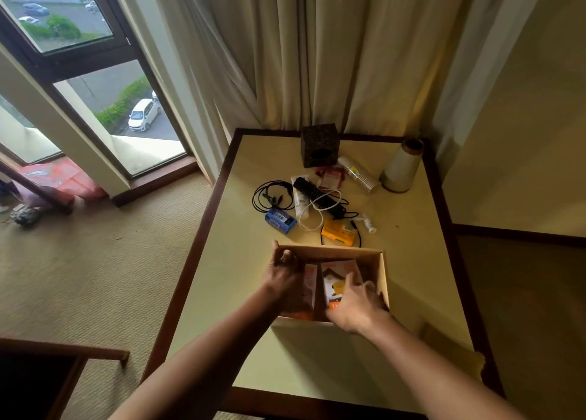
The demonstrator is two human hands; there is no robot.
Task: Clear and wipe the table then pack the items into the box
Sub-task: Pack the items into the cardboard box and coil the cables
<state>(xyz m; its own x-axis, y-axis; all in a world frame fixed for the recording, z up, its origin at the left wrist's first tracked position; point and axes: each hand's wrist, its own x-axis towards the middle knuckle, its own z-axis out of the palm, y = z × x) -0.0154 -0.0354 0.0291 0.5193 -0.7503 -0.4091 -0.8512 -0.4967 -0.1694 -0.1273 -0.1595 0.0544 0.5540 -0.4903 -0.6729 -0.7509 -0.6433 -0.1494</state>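
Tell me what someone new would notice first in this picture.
Both hands reach into the open cardboard box near the table's front: the left hand at its left wall, the right hand on the orange-and-white packets inside. Just beyond lies a clutter of cables, a black remote, a blue box and a yellow box.

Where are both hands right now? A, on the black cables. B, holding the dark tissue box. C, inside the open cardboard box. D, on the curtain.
C: the left hand and right hand both reach into the open cardboard box, on the orange packets inside.
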